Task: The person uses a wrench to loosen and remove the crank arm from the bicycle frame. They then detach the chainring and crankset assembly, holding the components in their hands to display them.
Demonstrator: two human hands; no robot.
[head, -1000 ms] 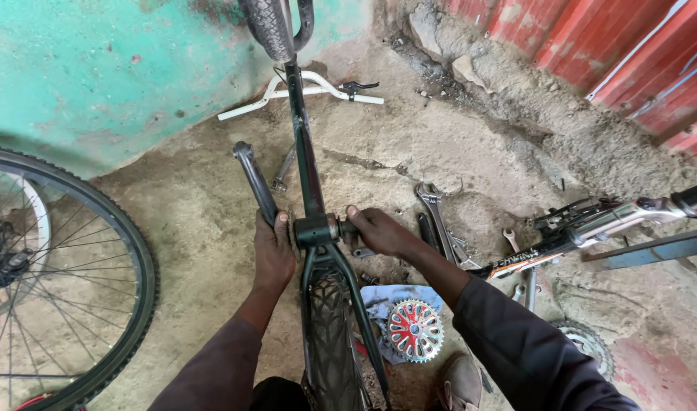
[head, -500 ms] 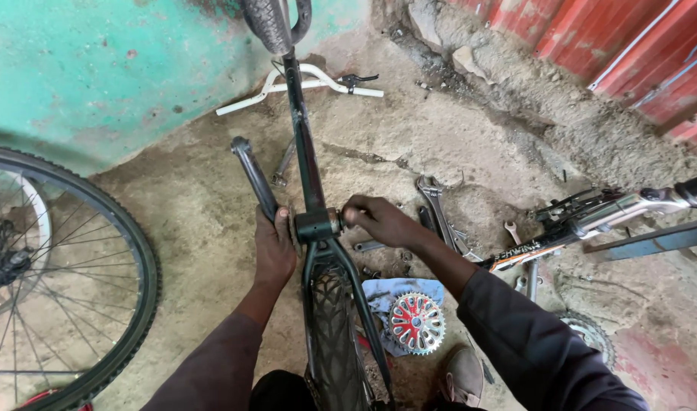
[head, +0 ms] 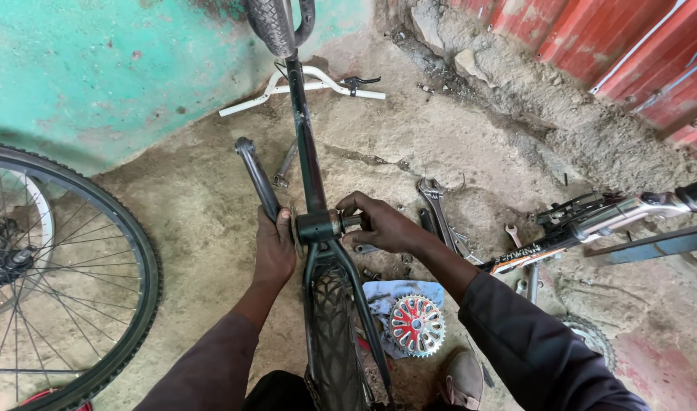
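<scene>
While both hands grip it, dark bicycle frame [head: 310, 167] stands inverted.

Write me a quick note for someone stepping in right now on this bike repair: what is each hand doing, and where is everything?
Left hand grips the crank arm beside the bottom bracket shell. Right hand has its fingers on the axle end at the shell's other side.
The dark frame stands between the arms, tyre below.
Done: the red chainring is off, lying on a blue cloth; white handlebar lies on the ground.
Left: crank still in the shell. Wrenches lie to the right.
</scene>
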